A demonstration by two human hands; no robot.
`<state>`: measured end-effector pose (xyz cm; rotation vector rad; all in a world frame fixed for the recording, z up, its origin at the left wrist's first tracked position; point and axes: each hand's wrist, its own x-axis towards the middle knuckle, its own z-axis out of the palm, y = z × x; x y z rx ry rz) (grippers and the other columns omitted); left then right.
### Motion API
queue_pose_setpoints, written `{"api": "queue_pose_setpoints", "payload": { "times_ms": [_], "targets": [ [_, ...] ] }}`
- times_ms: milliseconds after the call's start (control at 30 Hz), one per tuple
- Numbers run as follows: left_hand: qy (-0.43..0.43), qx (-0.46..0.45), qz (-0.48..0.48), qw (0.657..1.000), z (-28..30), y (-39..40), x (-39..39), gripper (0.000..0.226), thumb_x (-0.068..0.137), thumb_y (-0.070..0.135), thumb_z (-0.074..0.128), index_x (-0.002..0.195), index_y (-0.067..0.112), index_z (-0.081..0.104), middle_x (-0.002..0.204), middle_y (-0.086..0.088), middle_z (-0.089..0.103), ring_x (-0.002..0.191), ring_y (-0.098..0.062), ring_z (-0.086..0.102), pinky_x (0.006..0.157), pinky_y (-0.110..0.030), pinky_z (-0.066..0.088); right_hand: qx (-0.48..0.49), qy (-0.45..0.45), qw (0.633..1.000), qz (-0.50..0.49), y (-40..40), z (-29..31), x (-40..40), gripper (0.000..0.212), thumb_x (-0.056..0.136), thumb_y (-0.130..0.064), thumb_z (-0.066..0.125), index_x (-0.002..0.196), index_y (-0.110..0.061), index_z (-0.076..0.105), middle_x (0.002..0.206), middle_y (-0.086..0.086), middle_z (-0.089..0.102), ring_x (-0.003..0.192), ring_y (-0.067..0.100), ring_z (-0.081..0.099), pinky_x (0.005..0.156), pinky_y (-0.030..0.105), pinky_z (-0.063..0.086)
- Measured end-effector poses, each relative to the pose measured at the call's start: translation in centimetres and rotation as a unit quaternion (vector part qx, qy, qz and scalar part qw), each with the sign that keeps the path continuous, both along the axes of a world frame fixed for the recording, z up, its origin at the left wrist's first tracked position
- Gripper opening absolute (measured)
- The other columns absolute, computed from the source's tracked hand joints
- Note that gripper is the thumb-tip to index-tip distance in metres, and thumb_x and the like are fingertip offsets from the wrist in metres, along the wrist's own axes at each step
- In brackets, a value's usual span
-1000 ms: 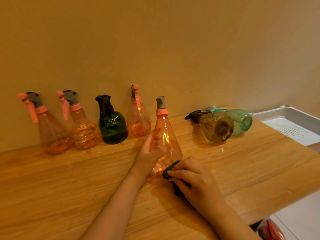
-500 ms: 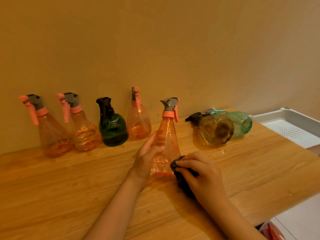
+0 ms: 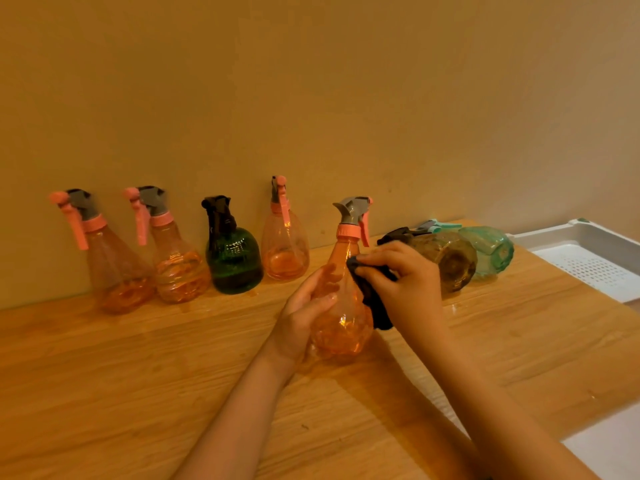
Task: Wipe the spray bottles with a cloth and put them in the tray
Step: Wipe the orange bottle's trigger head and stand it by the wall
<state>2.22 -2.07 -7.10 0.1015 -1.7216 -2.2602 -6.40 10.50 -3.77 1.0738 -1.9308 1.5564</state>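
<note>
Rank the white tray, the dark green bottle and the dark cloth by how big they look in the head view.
1. white tray, though cut off at the frame edge
2. dark green bottle
3. dark cloth, partly hidden by the right hand

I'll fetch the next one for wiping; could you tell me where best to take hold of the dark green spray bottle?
Probably take the dark green spray bottle by its narrow black neck just under the trigger, coming from above and the front. It stands upright between two orange bottles near the wall, so its round belly is crowded at the sides.
</note>
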Motion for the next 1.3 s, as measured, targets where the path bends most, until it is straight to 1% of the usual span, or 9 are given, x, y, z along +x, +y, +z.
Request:
{"api": "queue_pose_setpoints", "payload": {
  "times_ms": [200, 333, 467, 633, 733, 800, 900, 1100, 1300],
  "targets": [
    [-0.016, 0.010, 0.013, 1.000, -0.2, -0.1, -0.3, 0.043, 0.076, 0.022, 0.057, 0.118, 0.027, 0.060, 0.115, -0.007, 0.069, 0.107, -0.027, 0.065, 0.088, -0.040, 0.053, 0.037, -0.073, 0.992, 0.093, 3.8, -4.1, 3.1, 0.024, 0.067, -0.007, 0.076, 0.079, -0.027, 0.073, 0.081, -0.008, 0.065, 0.080, 0.003, 0.062, 0.073, 0.011, 0.046],
    [-0.016, 0.003, 0.025, 1.000, -0.3, -0.1, -0.2, 0.044, 0.076, 0.025, 0.057, 0.119, 0.029, 0.059, 0.110, -0.003, 0.071, 0.106, -0.024, 0.066, 0.083, -0.036, 0.053, 0.108, -0.055, 0.987, 0.107, 4.2, -5.9, 4.4, 0.022, 0.067, -0.016, 0.072, 0.087, -0.026, 0.071, 0.083, -0.023, 0.062, 0.081, -0.001, 0.061, 0.073, 0.010, 0.045],
    [-0.013, 0.003, 0.040, 0.999, -0.2, 0.0, 0.0, 0.043, 0.074, 0.026, 0.056, 0.117, 0.029, 0.059, 0.104, -0.002, 0.072, 0.101, -0.022, 0.067, 0.080, -0.035, 0.051, 0.060, -0.052, 0.995, 0.052, 3.8, -5.6, 4.1, 0.011, 0.069, -0.013, 0.071, 0.078, -0.016, 0.075, 0.080, -0.016, 0.062, 0.078, -0.001, 0.060, 0.069, 0.008, 0.045],
    [-0.009, 0.017, 0.027, 0.999, -0.1, 0.2, 0.0, 0.043, 0.074, 0.024, 0.056, 0.116, 0.028, 0.058, 0.101, 0.000, 0.073, 0.094, -0.019, 0.070, 0.070, -0.030, 0.055, 0.008, -0.063, 0.998, -0.018, 3.3, -4.5, 3.2, 0.017, 0.070, 0.003, 0.075, 0.079, -0.011, 0.073, 0.080, -0.013, 0.061, 0.079, 0.000, 0.059, 0.070, 0.007, 0.043],
    [-0.019, 0.026, 0.031, 0.999, 0.0, 0.5, 0.1, 0.041, 0.077, 0.018, 0.065, 0.117, 0.026, 0.058, 0.096, -0.001, 0.074, 0.090, -0.020, 0.071, 0.071, -0.032, 0.055, -0.014, -0.075, 0.997, 0.000, 3.4, -4.5, 2.8, 0.017, 0.069, 0.000, 0.075, 0.079, -0.014, 0.073, 0.080, -0.011, 0.063, 0.077, 0.002, 0.061, 0.070, 0.010, 0.045],
    [-0.029, 0.034, 0.057, 0.997, 0.0, 0.5, 0.0, 0.040, 0.083, 0.021, 0.059, 0.123, 0.021, 0.057, 0.095, -0.002, 0.073, 0.088, -0.019, 0.071, 0.072, -0.034, 0.055, 0.001, -0.079, 0.996, 0.036, 3.7, -5.1, 3.0, 0.016, 0.067, -0.008, 0.072, 0.079, -0.019, 0.072, 0.079, -0.014, 0.063, 0.076, 0.001, 0.061, 0.069, 0.010, 0.046],
    [-0.041, 0.047, 0.078, 0.995, -0.1, 0.6, -0.1, 0.050, 0.082, 0.027, 0.056, 0.130, 0.017, 0.054, 0.108, -0.007, 0.070, 0.094, -0.021, 0.069, 0.076, -0.034, 0.056, 0.038, -0.069, 0.996, 0.042, 3.8, -5.6, 3.6, 0.015, 0.067, -0.012, 0.070, 0.080, -0.018, 0.074, 0.080, -0.013, 0.063, 0.078, 0.000, 0.061, 0.069, 0.010, 0.046],
    [-0.058, 0.028, 0.065, 0.996, -0.2, 1.3, -0.4, 0.052, 0.082, 0.031, 0.054, 0.132, 0.016, 0.050, 0.118, -0.012, 0.064, 0.094, -0.016, 0.068, 0.068, -0.024, 0.056, -0.020, -0.068, 0.997, -0.033, 3.5, -5.1, 2.7, 0.019, 0.069, 0.004, 0.075, 0.080, -0.012, 0.073, 0.080, -0.010, 0.063, 0.079, 0.002, 0.060, 0.069, 0.007, 0.044],
    [-0.061, -0.019, 0.083, 0.994, -0.3, 1.5, -0.5, 0.053, 0.082, 0.043, 0.052, 0.131, 0.024, 0.051, 0.114, -0.003, 0.068, 0.099, -0.014, 0.068, 0.080, -0.031, 0.054, -0.021, -0.082, 0.996, 0.037, 4.1, -5.2, 2.5, 0.016, 0.066, -0.008, 0.071, 0.078, -0.019, 0.071, 0.078, -0.010, 0.064, 0.075, 0.003, 0.062, 0.068, 0.010, 0.045]
  ]
}}
